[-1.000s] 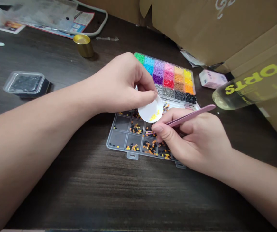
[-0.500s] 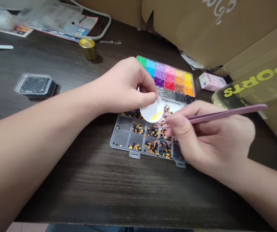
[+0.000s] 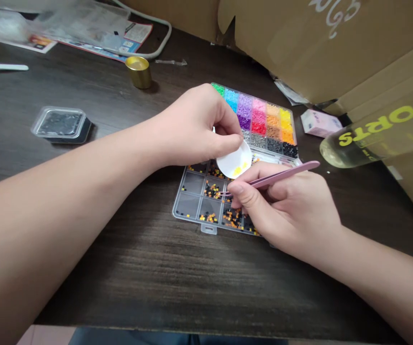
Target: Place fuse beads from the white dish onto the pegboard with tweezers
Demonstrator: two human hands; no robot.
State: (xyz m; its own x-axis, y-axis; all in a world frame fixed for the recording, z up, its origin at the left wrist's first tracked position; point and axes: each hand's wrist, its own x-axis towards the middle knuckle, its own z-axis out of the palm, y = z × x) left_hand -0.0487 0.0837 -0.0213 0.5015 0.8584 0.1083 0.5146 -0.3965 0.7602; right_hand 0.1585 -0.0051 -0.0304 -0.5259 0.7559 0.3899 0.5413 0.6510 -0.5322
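Observation:
Pinched by its edge, a round white dish [image 3: 228,165] with a few yellow beads [image 3: 241,168] in it is held in my left hand [image 3: 206,127]. My right hand [image 3: 281,206] grips pink tweezers [image 3: 281,176], whose tips reach a compartment of mixed beads [image 3: 212,189]. That compartment belongs to the clear lid side of a bead box [image 3: 188,199], where black, orange and yellow beads lie mixed. Behind my left hand, the box's other half [image 3: 297,125] holds beads sorted by colour. My right hand covers part of the lid.
A clear tub of black beads [image 3: 62,125] and a gold cup [image 3: 138,73] stand left. At right are a pink-white small box [image 3: 320,123] and a bottle with yellow lettering [image 3: 375,136]. Cardboard [image 3: 285,43] walls the back; plastic bags [image 3: 84,24] lie back left.
My right hand and the tweezers have moved left, their tips now at a compartment of mixed beads. My left hand still holds the dish. The view has shifted slightly.

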